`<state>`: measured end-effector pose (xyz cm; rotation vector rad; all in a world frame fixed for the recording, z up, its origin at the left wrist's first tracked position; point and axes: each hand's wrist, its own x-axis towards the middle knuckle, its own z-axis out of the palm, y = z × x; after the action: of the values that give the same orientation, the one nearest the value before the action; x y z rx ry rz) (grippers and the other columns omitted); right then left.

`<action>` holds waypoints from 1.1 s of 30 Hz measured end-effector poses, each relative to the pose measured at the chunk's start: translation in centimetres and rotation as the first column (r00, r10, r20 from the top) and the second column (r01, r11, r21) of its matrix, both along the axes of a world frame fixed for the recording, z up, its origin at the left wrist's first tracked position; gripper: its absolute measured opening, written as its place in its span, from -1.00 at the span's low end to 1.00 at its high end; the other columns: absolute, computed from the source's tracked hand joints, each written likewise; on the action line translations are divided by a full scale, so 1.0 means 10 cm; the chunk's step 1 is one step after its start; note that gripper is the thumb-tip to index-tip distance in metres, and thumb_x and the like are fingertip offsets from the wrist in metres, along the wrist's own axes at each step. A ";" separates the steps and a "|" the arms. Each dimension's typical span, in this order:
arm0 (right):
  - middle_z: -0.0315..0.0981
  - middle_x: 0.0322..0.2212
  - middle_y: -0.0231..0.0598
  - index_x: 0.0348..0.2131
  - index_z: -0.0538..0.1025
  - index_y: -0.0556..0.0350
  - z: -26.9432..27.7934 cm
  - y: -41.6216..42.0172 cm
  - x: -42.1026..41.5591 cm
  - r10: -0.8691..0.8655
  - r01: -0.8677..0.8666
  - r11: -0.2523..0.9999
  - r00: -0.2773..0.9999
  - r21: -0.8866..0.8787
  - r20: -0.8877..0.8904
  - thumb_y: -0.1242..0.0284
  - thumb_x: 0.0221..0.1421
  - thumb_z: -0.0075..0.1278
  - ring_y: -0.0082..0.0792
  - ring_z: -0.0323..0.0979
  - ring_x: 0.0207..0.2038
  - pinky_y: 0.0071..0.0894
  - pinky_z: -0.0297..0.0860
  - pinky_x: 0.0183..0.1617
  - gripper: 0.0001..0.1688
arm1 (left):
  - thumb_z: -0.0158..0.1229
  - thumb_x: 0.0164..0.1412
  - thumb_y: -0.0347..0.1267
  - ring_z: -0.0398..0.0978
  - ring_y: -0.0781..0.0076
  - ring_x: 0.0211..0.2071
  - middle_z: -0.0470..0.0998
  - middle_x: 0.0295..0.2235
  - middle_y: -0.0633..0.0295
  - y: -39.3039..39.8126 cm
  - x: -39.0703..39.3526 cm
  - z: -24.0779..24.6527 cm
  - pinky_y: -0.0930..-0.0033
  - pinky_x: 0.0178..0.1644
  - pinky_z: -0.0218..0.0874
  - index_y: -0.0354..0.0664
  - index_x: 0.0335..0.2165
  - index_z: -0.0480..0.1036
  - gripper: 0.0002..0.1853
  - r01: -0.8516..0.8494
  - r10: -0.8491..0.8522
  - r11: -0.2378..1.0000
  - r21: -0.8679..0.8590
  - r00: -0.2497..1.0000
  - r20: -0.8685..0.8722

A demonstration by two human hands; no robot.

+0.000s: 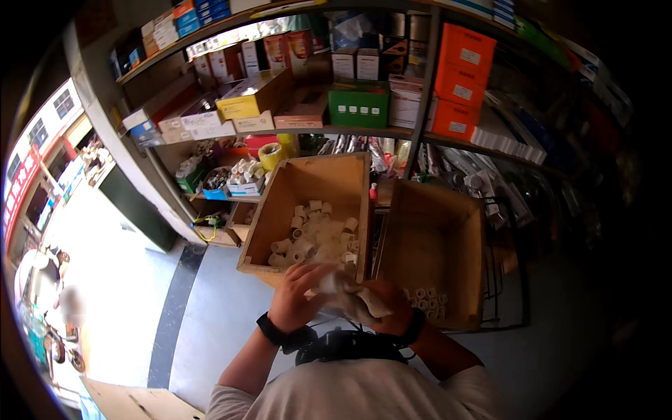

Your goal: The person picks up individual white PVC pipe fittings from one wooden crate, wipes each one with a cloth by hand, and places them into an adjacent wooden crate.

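In front of my body, my left hand (296, 299) has its fingers around a blurred white piece (328, 283), which looks like a plastic pipe fitting. A crumpled greyish cloth (362, 304) is in my right hand (396, 310), pressed up against that piece. Just beyond both hands stands a wooden box (320, 181) with a loose heap of white plastic pipe fittings (315, 236) in it. To its right, a second wooden box (430, 231) holds several small white fittings (428, 302) set in rows at its near end, beside my right hand.
Shelves (315, 131) behind the boxes carry cartons, a green box (358, 105), stacked orange boxes (462, 79) and yellow tape rolls (271, 156). A black metal frame (525, 283) stands by the right box. At left, a bright doorway opens onto a street with a scooter (63, 352).
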<state>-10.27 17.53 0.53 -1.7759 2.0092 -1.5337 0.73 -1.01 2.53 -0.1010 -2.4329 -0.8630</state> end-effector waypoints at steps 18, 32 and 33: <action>0.26 -0.72 -0.37 -0.33 0.39 0.04 -0.14 0.34 -0.51 0.024 -0.228 0.974 0.021 -0.019 0.999 -0.01 0.25 -0.35 -0.56 0.19 -0.70 -0.59 0.15 -0.62 -0.47 | 0.12 -0.10 -0.54 0.39 0.23 -0.06 0.47 -0.09 0.29 -0.17 -0.23 -0.17 0.26 0.00 0.20 0.00 -0.14 0.46 -0.55 -0.136 0.081 0.929 -0.345 0.982 -0.170; 0.47 -0.22 -0.22 -0.13 0.45 0.14 -1.17 0.70 -1.85 -0.405 0.232 0.738 0.903 0.634 0.142 0.34 -0.16 0.18 -0.33 0.44 -0.21 -0.41 0.35 -0.12 -0.46 | 0.16 0.01 -0.47 0.42 0.13 -0.12 0.51 -0.17 0.16 -0.29 -0.13 -0.47 0.25 -0.04 0.23 -0.11 -0.21 0.49 -0.71 -0.188 0.205 0.976 -0.106 0.961 0.187; 0.47 -0.20 -0.18 -0.14 0.46 0.13 -1.21 0.67 -1.87 -0.432 0.256 0.576 0.902 0.777 0.023 0.33 -0.17 0.16 -0.28 0.44 -0.19 -0.37 0.35 -0.11 -0.47 | 0.16 0.00 -0.47 0.42 0.14 -0.12 0.51 -0.17 0.16 -0.27 -0.11 -0.47 0.26 -0.04 0.23 -0.11 -0.21 0.49 -0.71 -0.200 0.217 0.975 -0.098 0.954 0.207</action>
<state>-29.01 24.24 -11.56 -0.8680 2.4412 -0.6362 -0.41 -3.76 -2.16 0.2310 -2.6200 -0.7176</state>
